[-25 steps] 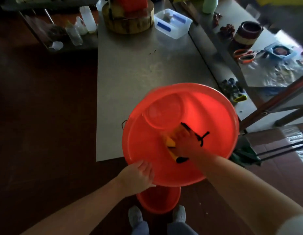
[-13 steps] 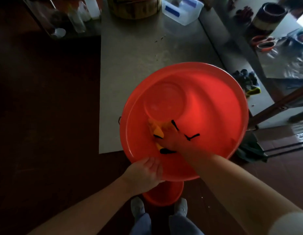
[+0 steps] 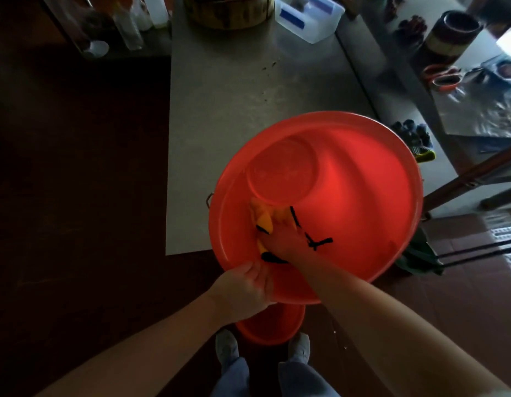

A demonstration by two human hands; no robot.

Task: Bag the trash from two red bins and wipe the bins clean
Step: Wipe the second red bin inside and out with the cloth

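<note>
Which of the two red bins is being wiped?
The large tilted red bin: the right hand holds a yellow cloth inside it and the left hand grips its rim. The smaller red bin sits by the feet.

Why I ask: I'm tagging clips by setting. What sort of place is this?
Probably a workshop or utility work area, though it could be a back kitchen: a bare steel worktable, work gloves lying beside it, and orange-handled scissors on the next bench.
</note>
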